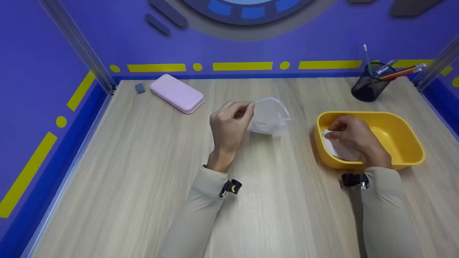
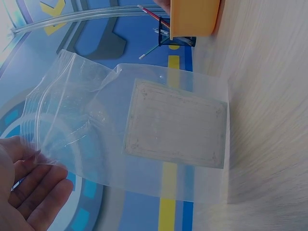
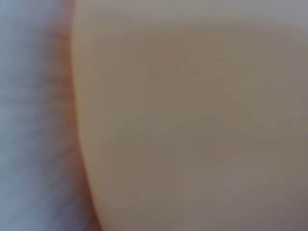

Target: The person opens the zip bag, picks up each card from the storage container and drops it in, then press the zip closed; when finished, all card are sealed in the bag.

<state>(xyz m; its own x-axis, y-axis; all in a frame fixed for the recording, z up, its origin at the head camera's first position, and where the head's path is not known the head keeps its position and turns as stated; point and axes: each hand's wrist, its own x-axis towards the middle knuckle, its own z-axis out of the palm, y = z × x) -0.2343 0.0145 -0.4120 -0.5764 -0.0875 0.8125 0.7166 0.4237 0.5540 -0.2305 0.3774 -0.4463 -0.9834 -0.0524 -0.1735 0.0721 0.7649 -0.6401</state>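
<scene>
My left hand (image 1: 229, 123) pinches the top edge of a clear zip bag (image 1: 269, 116) and holds it upright near the middle of the wooden table (image 1: 143, 172). In the left wrist view the zip bag (image 2: 144, 130) hangs open-mouthed from my fingers (image 2: 33, 187), with a white label panel on its side. My right hand (image 1: 349, 134) reaches into a yellow tub (image 1: 405, 143) at the right and grips a white folded item (image 1: 335, 147) lying against the tub's left wall. The right wrist view is a blur of yellow and white.
A pink case (image 1: 177, 93) and a small blue-grey eraser (image 1: 140, 88) lie at the back left. A black mesh pen cup (image 1: 369, 86) with pencils stands at the back right. Blue walls close in the table on three sides.
</scene>
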